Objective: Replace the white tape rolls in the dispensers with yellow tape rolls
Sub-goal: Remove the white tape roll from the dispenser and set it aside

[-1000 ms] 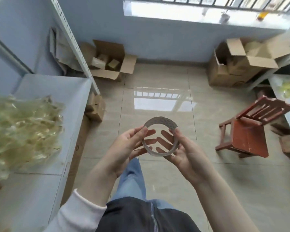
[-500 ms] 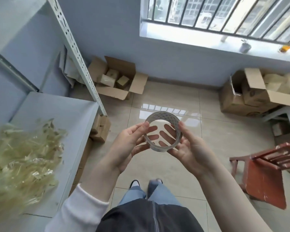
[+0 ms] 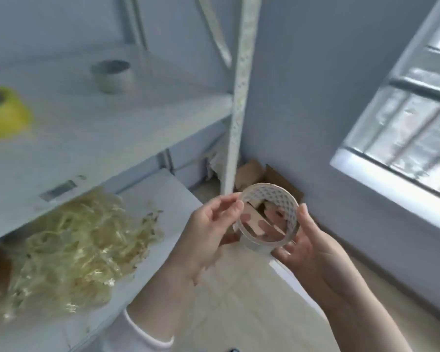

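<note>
- Gripped at opposite rims by left hand (image 3: pixel 208 232) and right hand (image 3: pixel 313 250): white roll (image 3: pixel 277 199), a thin, nearly spent ring with its hole towards the camera and a patterned inside.
- Up and left on the shelf (image 3: pixel 112 128), well apart: yellow roll (image 3: pixel 5 115), lying flat, hole upward, blurred.
- Nearer the left hand; probably needs one hand freed first.

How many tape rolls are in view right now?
3. A thin white roll held between the left hand and right hand; a yellow roll at the left edge of the upper shelf; a blurred grey roll, perhaps a bare core, farther back there. Others may be out of frame.
</note>
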`<state>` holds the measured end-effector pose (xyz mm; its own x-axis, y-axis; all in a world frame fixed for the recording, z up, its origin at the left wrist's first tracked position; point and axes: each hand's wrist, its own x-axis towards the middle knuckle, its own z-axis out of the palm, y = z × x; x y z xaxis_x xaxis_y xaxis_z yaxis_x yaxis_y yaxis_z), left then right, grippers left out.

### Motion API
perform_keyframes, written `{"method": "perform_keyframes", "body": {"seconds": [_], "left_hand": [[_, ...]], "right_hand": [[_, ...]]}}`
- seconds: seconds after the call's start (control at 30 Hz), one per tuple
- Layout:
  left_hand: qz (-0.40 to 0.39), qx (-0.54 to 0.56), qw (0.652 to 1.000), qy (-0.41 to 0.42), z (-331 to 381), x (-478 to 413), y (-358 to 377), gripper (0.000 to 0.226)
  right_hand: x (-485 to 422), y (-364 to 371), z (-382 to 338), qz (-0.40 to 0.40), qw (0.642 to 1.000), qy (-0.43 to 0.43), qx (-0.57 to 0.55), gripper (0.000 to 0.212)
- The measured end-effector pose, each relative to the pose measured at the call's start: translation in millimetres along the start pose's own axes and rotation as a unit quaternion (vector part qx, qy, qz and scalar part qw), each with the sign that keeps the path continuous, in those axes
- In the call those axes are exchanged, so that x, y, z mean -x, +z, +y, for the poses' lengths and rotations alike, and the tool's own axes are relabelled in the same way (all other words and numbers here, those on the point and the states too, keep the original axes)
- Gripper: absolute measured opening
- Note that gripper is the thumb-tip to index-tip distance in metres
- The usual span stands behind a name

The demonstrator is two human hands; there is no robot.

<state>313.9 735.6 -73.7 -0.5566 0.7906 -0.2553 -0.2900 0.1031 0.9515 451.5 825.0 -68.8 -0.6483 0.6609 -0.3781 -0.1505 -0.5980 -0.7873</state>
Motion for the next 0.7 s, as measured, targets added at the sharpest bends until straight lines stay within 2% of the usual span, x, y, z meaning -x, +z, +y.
{"method": "perform_keyframes", "body": {"seconds": [0.07,0.1,0.17,0.27,0.37,0.47,0.57,0.7], "left_hand": [[0.064,0.008,0.997,0.036,21.2,-3.5,-16.9,0.017],[0.094,0.009,0.994,0.051,31.0,-4.1,-27.1,0.017],[0.147,0.009,0.986,0.077,49.9,-4.7,-49.3,0.017],[0.216,0.009,0.969,0.116,76.0,-7.8,-82.8,0.021],[0.270,0.018,0.950,0.159,96.6,-16.1,-116.0,0.024],[0.300,0.016,0.937,0.178,113.2,-34.0,-151.3,0.018],[0.325,-0.001,0.927,0.186,130.1,-59.7,-185.8,0.022],[0.341,-0.067,0.922,0.172,149.7,-95.0,-226.4,0.023]], "right_hand": [[-23.0,24.7,-12.4,-0.084,0.996,0.007,0.021,0.068],[-33.8,37.9,-16.9,-0.114,0.993,0.009,0.032,0.063],[-55.2,67.8,-23.5,-0.155,0.986,0.011,0.061,0.050],[-84.4,120.1,-28.1,-0.208,0.973,0.009,0.104,0.052],[-113.7,175.6,-26.8,-0.245,0.963,0.011,0.111,0.053],[-140.9,228.1,-23.5,-0.256,0.957,0.000,0.137,0.042],[-167.7,268.9,-20.9,-0.269,0.943,-0.022,0.193,0.022],[-204.4,305.4,-13.7,-0.278,0.922,-0.045,0.265,0.022]]}}
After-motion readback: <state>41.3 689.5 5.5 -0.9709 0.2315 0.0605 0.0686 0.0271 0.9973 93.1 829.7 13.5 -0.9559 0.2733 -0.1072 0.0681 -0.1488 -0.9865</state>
